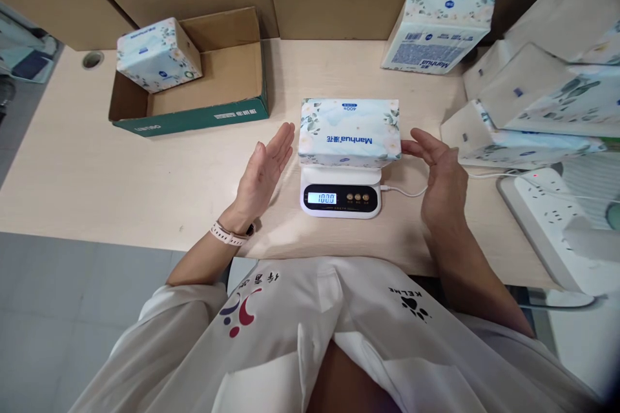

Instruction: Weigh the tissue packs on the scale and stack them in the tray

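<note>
A pack of tissues (349, 129) with a floral print lies on a white digital scale (341, 201), its printing upside down to me. The scale's lit display seems to read 100.0. To the left of the pack is my left hand (264, 174), fingers straight and a gap between it and the wrapper. My right hand (438, 174) is at the pack's right end, fingers stretched out, their tips close to the wrapper; whether they touch it I cannot tell. Neither hand grips anything.
A shallow cardboard box (194, 117) at the back left holds one tissue pack (157, 57). Another tissue pack (431, 45) stands at the back right. Several more packs (542, 97) are piled at the right, behind a white power strip (552, 219). A white cable (404, 191) leaves the scale.
</note>
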`<move>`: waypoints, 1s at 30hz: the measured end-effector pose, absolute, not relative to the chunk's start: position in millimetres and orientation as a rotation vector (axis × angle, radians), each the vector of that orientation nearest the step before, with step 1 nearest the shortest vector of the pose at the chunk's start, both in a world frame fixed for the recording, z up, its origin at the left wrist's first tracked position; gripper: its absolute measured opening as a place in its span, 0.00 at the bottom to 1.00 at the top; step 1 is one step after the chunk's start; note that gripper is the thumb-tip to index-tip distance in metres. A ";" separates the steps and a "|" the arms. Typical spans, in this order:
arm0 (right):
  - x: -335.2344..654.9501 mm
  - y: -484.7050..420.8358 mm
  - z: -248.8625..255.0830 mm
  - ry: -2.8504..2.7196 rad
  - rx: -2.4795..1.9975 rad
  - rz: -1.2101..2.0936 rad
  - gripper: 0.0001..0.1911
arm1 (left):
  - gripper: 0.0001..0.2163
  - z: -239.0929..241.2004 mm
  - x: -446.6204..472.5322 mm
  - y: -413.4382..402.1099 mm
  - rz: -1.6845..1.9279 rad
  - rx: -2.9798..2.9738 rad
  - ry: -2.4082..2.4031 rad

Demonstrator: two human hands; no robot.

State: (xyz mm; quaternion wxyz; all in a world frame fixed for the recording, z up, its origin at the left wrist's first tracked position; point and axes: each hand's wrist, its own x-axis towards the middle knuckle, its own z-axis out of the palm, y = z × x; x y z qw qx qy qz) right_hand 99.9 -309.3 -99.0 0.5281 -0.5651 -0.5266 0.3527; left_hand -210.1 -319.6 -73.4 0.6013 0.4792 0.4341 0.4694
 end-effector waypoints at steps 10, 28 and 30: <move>101.1 -311.1 -100.3 -1.264 -1.307 0.835 0.39 | 0.44 -73.5 -211.0 -320.3 1.095 1.107 0.989; 97.7 -313.2 -95.7 -1.251 -1.343 0.830 0.41 | 0.44 -70.0 -210.3 -321.6 1.091 1.104 0.998; 96.8 -314.1 -93.9 -1.258 -1.344 0.830 0.41 | 0.44 -69.7 -210.5 -322.0 1.093 1.108 0.994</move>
